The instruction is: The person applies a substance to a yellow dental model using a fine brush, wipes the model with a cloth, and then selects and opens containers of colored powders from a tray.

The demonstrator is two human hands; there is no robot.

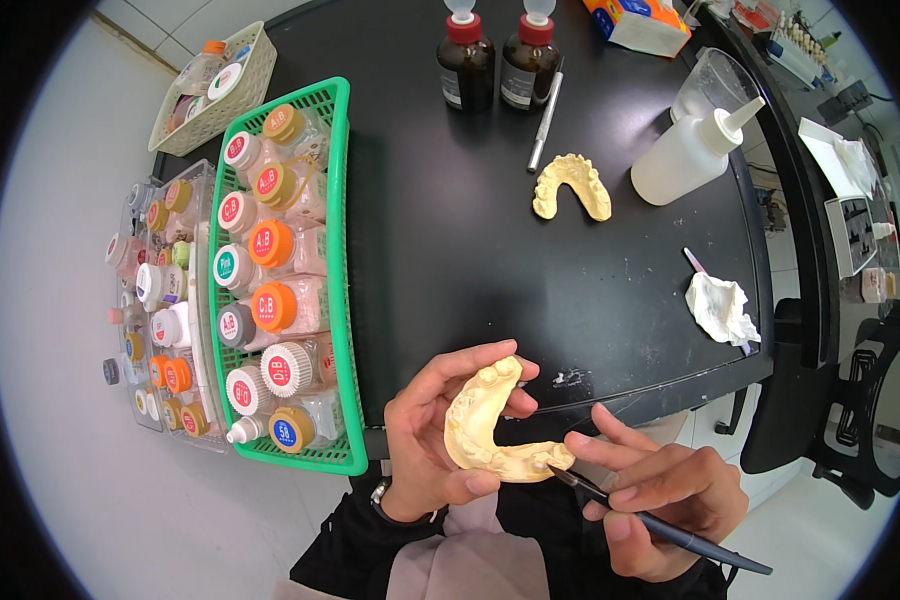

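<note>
My left hand [425,425] grips a cream-yellow plaster dental model [475,425], a horseshoe-shaped arch with teeth, held above my lap at the table's near edge. Its thumb presses the lower rim and its fingers wrap the far side. In my right hand [670,495] is a slim dark brush-like tool [660,527] with a tapered handle, pinched like a pen. The tip touches or nearly touches the right end of the arch. Farther back on the black table lies a second yellow dental arch model [572,187], with neither hand near it.
At the left stands a green basket [342,290] of capped powder jars, with a clear bin [208,300] and cream basket [255,85] beyond. Brown bottles [466,75], a metal-handled knife [546,125], squeeze bottle [680,160], plastic cup [710,85] and crumpled tissue [720,308] sit on the table [430,240].
</note>
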